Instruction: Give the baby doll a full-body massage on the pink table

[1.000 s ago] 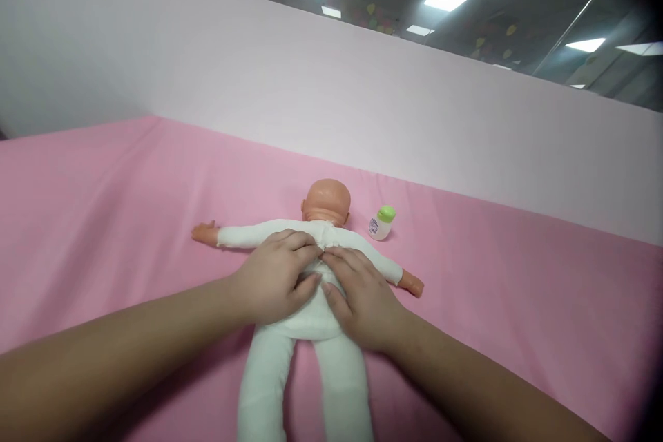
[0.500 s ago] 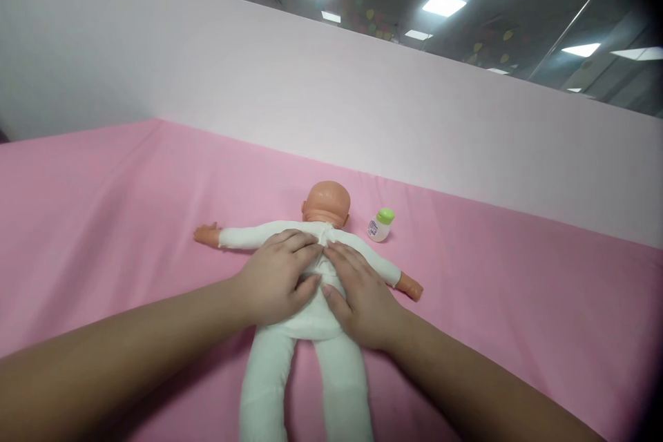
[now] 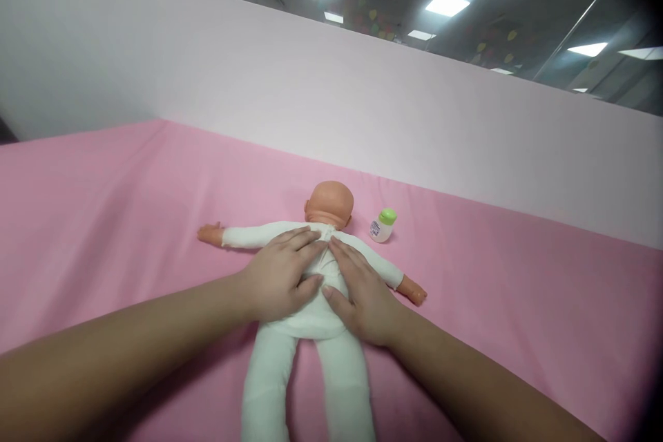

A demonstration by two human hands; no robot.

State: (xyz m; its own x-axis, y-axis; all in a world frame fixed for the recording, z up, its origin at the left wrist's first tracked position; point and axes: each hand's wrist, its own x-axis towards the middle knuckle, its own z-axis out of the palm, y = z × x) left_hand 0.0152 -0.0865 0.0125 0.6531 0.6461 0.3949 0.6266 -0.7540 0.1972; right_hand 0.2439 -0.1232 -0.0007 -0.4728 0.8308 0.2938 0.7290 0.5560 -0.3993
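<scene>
A baby doll (image 3: 311, 345) in a white suit lies face down on the pink sheet (image 3: 103, 221), head away from me and arms spread. My left hand (image 3: 282, 276) lies flat on the left side of its back, fingers reaching toward the neck. My right hand (image 3: 360, 290) lies flat on the right side of the back, thumbs nearly meeting at the middle. Neither hand grips anything. A small white bottle with a green cap (image 3: 383, 225) lies on the sheet just right of the doll's bare head (image 3: 331, 202).
A pale pink partition wall (image 3: 311, 97) runs along the far edge of the sheet. Above it show ceiling lights (image 3: 445, 4) and a dim room.
The fingers of both hands have stretched flatter and slid a little up the doll's back toward the neck. Doll and bottle stay put.
</scene>
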